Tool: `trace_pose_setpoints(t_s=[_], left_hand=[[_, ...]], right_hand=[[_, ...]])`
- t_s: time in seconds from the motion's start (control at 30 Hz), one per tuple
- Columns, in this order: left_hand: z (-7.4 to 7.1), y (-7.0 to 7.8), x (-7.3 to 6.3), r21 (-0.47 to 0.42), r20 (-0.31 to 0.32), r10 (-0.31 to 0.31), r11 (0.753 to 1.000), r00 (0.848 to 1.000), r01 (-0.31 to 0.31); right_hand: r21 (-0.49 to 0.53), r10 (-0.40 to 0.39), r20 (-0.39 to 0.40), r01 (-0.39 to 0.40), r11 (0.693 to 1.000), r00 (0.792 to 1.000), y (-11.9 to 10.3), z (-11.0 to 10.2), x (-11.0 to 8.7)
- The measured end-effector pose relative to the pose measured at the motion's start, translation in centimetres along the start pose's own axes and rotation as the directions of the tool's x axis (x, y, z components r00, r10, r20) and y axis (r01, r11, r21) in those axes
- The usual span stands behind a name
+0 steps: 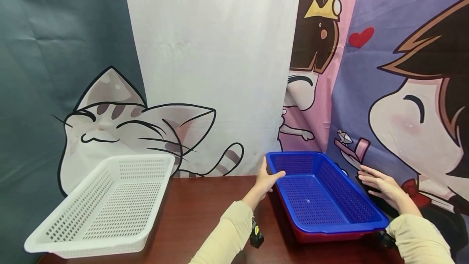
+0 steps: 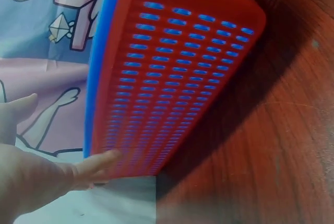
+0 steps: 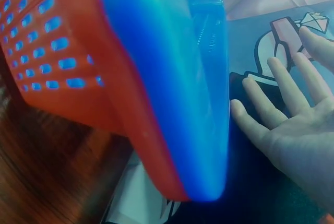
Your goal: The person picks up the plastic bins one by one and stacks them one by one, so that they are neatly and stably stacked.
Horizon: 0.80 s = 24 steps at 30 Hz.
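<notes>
A blue plastic basket (image 1: 318, 199) with slotted walls sits nested inside a red basket (image 1: 304, 235) on the wooden table. At the back left corner of the pair is my left hand (image 1: 266, 180), its thumb reaching over the blue rim. In the left wrist view its straight fingers (image 2: 96, 165) lie by the red outer wall, thumb spread away from them. My right hand (image 1: 386, 188) is held off the right side of the baskets, fingers extended and spread, holding nothing. The right wrist view shows that palm (image 3: 308, 135) facing the blue rim across a gap.
At the left of the table stands a white slotted basket (image 1: 154, 215). Bare wood (image 1: 198, 207) shows between it and the blue one. Behind hangs a printed cloth (image 1: 220, 52) with a cartoon cat and figures, close to the baskets' back edges.
</notes>
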<state>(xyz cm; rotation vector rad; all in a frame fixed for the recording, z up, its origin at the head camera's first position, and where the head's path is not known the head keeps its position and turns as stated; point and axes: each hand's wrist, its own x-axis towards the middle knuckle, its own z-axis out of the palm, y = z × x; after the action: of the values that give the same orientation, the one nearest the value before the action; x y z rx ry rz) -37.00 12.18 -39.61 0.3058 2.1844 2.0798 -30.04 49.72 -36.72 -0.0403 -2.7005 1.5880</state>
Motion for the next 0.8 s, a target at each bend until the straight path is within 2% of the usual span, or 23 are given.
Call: trace_pose_setpoints(t_s=[0.23,0.4,0.6,0.8], left_hand=[[0.4,-1.2,-0.4,-0.034,0.085,-0.041,0.998,0.996,0.044],[0.6,-1.7,-0.8,-0.033,0.172,-0.056,0.998,0.983,0.062],[0.8,-2.2,-1.1,-0.026,0.211,-0.053,0.998,0.976,0.06],[0.8,-2.6,-0.8,-0.084,0.244,-0.043,0.994,0.969,0.065]], right_hand=[[-0.065,0.069,0.034,-0.067,0.996,0.997,0.5,0.9,0.4],[-0.097,0.093,0.069,-0.086,0.992,0.993,0.7,1.4,0.6],[-0.077,0.128,0.104,-0.12,0.99,0.986,1.2,1.6,0.9],[-0.086,0.163,0.075,-0.156,0.984,0.984,1.9,1.3,0.7]])
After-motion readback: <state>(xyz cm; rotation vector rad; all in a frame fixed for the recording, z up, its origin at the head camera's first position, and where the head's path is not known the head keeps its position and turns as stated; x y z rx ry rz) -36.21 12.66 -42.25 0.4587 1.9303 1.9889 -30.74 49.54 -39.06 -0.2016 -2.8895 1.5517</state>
